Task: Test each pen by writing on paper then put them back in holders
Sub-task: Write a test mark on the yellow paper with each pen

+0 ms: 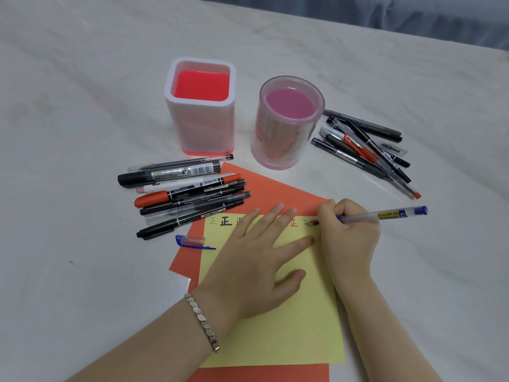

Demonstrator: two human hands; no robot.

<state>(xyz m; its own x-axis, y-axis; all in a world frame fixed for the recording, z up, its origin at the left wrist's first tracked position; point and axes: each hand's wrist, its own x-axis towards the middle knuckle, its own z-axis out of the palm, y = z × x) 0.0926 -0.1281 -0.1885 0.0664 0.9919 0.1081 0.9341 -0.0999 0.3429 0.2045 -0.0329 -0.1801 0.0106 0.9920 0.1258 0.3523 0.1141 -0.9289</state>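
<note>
Clear blue pen (382, 215) is uncapped in my right hand (349, 230), tip on the yellow paper (289, 312) at the end of a row of characters — its blue cap (190, 240) lies just left of the sheet. Square holder (201, 106) and round holder (286, 122) stand upright behind — loose pens lie in a left pile (187, 194) and a right pile (366, 147).

One head-worn view, looking forward and down at the table (68, 161). Close range. Far edge shows upper right.
</note>
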